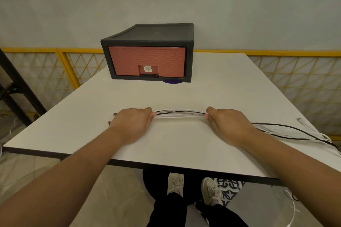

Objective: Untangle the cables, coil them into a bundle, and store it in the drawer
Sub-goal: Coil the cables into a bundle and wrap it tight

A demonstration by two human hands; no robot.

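Two bare forearms (83,171) reach forward from the bottom of the view over a large white table (184,143) with a dark edge. At the far side of the table stands a black drawer unit (147,37), and its reddish woven-pattern drawer (147,59) sits closed within the frame. A small white label (147,68) is stuck above the drawer's handle slot, and a purple disc (172,81) peeks out from under the unit's front edge. Nearer the person, the left hand (132,123) and the right hand (228,123) lie knuckles up and well apart. Each has its fingers curled round a bunch of white and black cables (180,113). The cables run straight between the two hands as one slim, slightly bowed bunch in the near middle of the table, well apart from the drawer. Short cable ends with metal connectors (114,114) stick out just left of the left hand. Past the right hand the cables fan out loosely across the table and drop over its right edge. One loose plug (299,120) lies near that edge. Below the table edge are two pale shoes (175,183) and dark trousers. A yellow mesh fence (73,64) lines the wall behind.
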